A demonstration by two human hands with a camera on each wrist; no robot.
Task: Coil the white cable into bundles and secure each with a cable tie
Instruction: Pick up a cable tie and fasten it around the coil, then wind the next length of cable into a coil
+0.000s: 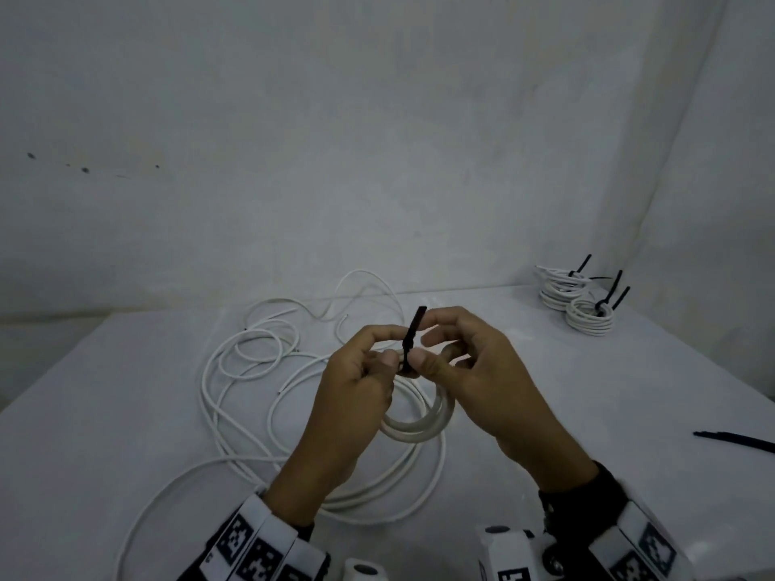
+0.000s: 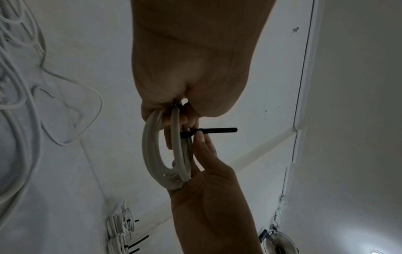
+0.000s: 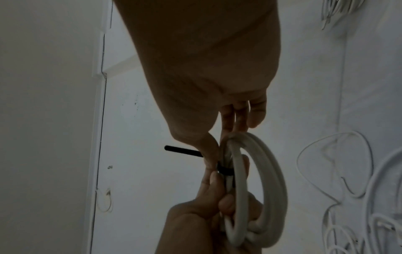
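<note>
A small coil of white cable (image 1: pixel 419 425) hangs above the table between my two hands. A black cable tie (image 1: pixel 413 333) is wrapped round the top of the coil, and its tail sticks straight up. My left hand (image 1: pixel 394 350) grips the coil just left of the tie, fingers curled through the loops (image 2: pixel 152 151). My right hand (image 1: pixel 423 350) pinches the tie (image 3: pixel 182 151) at its head, thumb in front and fingers behind the coil (image 3: pixel 267 189). The tie's tail (image 2: pixel 217 130) points sideways in both wrist views.
Loose white cable (image 1: pixel 251 371) sprawls in wide loops over the left and middle of the white table (image 1: pixel 126 413). Several tied bundles (image 1: pixel 583 304) are stacked at the back right corner. Spare black ties (image 1: pixel 738 440) lie near the right edge. Walls close in behind and to the right.
</note>
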